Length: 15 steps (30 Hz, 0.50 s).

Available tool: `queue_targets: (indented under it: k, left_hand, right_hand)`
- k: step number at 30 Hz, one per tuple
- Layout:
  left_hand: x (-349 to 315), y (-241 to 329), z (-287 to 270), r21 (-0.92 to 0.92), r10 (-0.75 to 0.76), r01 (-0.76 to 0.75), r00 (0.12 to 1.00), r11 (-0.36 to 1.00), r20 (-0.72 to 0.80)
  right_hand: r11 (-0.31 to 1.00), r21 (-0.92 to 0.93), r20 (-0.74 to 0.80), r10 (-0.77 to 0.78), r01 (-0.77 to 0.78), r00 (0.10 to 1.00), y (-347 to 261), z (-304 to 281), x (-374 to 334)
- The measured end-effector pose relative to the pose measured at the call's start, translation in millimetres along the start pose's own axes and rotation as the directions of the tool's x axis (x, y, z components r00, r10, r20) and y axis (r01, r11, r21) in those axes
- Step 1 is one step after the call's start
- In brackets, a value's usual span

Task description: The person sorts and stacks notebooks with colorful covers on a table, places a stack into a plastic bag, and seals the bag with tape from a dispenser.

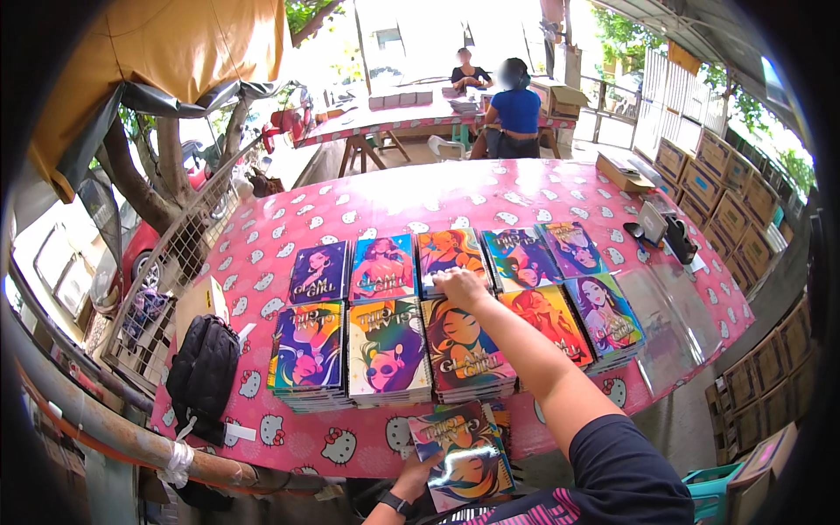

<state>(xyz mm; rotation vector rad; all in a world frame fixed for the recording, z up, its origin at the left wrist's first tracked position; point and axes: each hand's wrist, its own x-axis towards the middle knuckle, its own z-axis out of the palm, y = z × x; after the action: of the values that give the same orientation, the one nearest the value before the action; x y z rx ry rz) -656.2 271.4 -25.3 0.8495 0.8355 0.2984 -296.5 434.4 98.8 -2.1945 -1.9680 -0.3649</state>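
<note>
Two rows of notebook stacks with bright illustrated covers lie side by side on the table. My right hand point(464, 287) reaches over the near row to the middle far stack. Its bent fingers are pressed together at the near edge of the top orange-and-purple notebook point(450, 252), partly hiding it. Close to my body, my left hand point(415, 478) grips a notebook point(464, 457) by its left side; more covers show beneath it. Just in front of that is a near-row stack topped with an orange-haired figure point(464, 346). My right forearm partly covers the red-and-yellow notebook point(547, 325).
A pink patterned cloth point(337, 444) covers the table point(289, 210). A black bag point(203, 376) lies at the left, and clear plastic sheets point(669, 328) at the right. Cardboard boxes point(726, 197) are stacked beyond the right side. Two people sit at another table point(394, 121) far ahead.
</note>
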Motion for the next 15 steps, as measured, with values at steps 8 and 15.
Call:
queue_targets:
  k: [8, 15]
  left_hand:
    - [10, 0, -6, -0.256, -0.014, 0.035, 0.996, 0.966, 0.084]
    - [-18, 42, 1, -0.295, 0.045, 0.075, 0.924, 0.953, 0.381]
  right_hand:
    - [0.932, 0.207, -0.623, -0.108, 0.297, 0.774, -42, -133, -88]
    - [0.593, 0.734, 0.028, -0.515, 0.333, 0.857, -142, -141, -227]
